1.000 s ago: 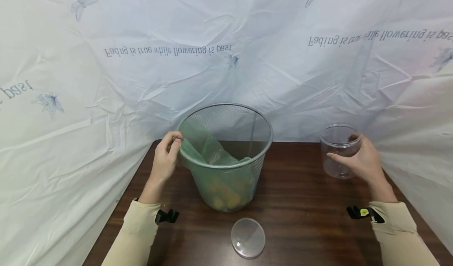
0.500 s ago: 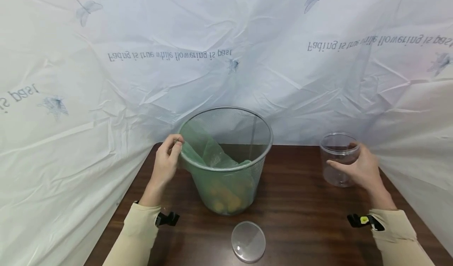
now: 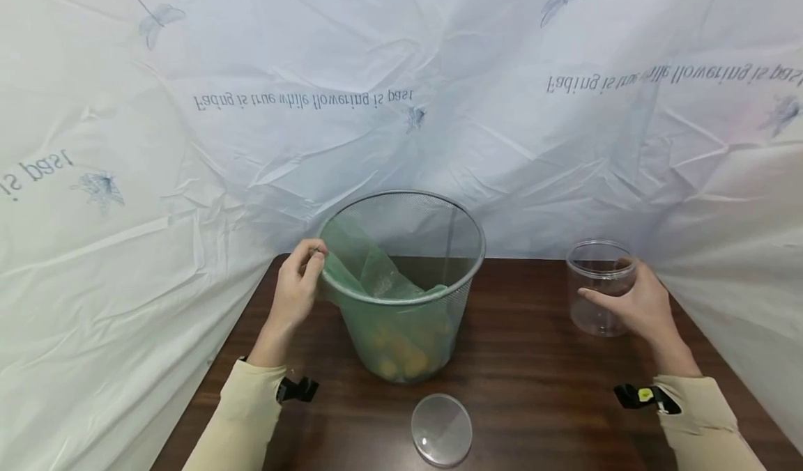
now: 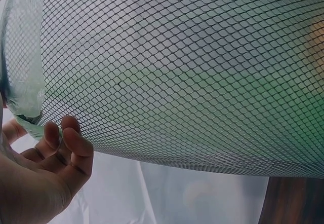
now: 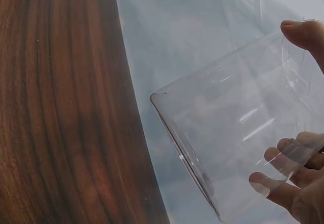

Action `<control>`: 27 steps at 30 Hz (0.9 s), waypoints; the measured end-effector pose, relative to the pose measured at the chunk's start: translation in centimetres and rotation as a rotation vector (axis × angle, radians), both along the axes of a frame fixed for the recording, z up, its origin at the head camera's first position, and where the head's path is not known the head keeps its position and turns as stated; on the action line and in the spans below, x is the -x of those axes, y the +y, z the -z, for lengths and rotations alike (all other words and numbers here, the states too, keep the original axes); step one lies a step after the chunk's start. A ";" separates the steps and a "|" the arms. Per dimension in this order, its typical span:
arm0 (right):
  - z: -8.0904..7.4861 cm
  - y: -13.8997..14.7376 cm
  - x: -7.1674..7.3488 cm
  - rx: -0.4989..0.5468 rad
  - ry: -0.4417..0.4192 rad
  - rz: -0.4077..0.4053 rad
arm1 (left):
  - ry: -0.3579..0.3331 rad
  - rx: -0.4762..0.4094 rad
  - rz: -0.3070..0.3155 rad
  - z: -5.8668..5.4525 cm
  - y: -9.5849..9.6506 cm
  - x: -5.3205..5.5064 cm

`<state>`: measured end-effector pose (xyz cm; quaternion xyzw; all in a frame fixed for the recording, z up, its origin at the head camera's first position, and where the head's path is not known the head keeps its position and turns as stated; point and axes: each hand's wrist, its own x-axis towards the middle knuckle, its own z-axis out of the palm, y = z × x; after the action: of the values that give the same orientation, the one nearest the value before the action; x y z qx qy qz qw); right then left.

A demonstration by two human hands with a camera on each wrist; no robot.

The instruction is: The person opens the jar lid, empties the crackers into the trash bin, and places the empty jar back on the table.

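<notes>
A wire mesh bin (image 3: 461,311) stands upright on the table, partly lined with a green plastic bag (image 3: 357,262). Orange-yellow things (image 3: 401,352) show blurred through the mesh at its bottom. At the bin's left rim my left hand (image 3: 296,283) pinches the bag's edge, its fingers curled in the left wrist view. My right hand (image 3: 646,300) grips a clear, lidless plastic jar (image 3: 586,311) from the right side, thumb in front and fingers round the far side. Through the jar's wall in the right wrist view (image 5: 223,122), no contents show.
A round clear lid (image 3: 441,430) lies flat on the dark wooden table (image 3: 527,373), in front of the bin. Wrinkled white sheeting (image 3: 477,109) with printed words and dragonflies hangs behind and on both sides, right at the table's edges.
My right hand has lowered the jar slightly. The head view has shifted a little, so everything sits lower in it. My left hand keeps its hold at the bin's rim.
</notes>
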<state>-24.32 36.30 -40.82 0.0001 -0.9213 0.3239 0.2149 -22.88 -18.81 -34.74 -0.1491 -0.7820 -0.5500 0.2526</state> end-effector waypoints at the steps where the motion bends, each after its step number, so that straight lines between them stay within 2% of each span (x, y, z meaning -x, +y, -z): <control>1: 0.1 0.0 0.0 0.000 -0.005 0.005 | 0.001 -0.002 -0.001 0.0 0.0 0.0; 7: 0.7 -0.1 -0.2 0.019 -0.027 0.014 | 0.008 0.005 -0.013 -0.1 0.2 -0.1; 23: 1.7 0.0 0.0 0.035 -0.017 0.030 | 0.007 0.033 -0.025 0.3 0.0 0.2; 25: 1.8 0.1 0.0 0.036 -0.018 0.035 | -0.006 0.038 -0.025 0.0 0.1 0.0; 27: 1.9 0.1 0.0 0.035 -0.023 0.037 | -0.013 0.041 -0.024 -0.8 0.5 -0.6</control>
<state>-24.34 36.39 -42.74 -0.0245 -0.9179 0.3357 0.2102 -22.25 -18.36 -33.90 -0.1413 -0.7964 -0.5319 0.2509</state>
